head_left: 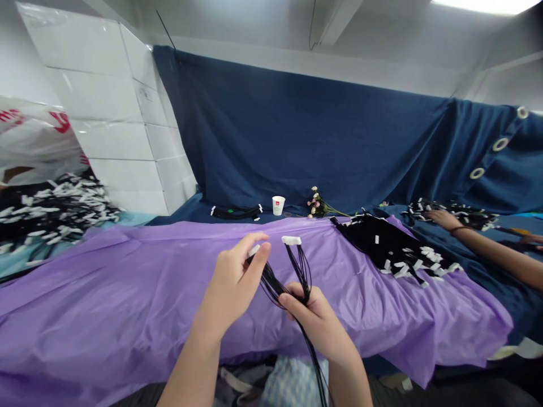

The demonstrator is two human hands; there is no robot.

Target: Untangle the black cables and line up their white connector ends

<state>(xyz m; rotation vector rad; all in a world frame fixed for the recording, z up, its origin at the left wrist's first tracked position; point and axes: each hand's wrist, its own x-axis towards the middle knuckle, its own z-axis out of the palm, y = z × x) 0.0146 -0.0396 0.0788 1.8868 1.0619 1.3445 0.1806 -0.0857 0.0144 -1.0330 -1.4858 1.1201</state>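
Note:
I hold a bundle of thin black wires (278, 285) with white plastic connectors over a purple sheet (127, 294). My left hand (233, 282) pinches one white connector (254, 249) between thumb and fingers. My right hand (318, 322) is closed round the wire bundle lower down. A second white connector (291, 240) stands up from that bundle, and the wires trail down past my right wrist.
A pile of black wire harnesses (394, 249) lies on the purple sheet to the right. Another person's arm (487, 249) reaches to a further pile (449, 212). At the left is a big heap (51, 209). A paper cup (278, 204), small flowers (316, 204) and blue curtain (318, 147) stand behind.

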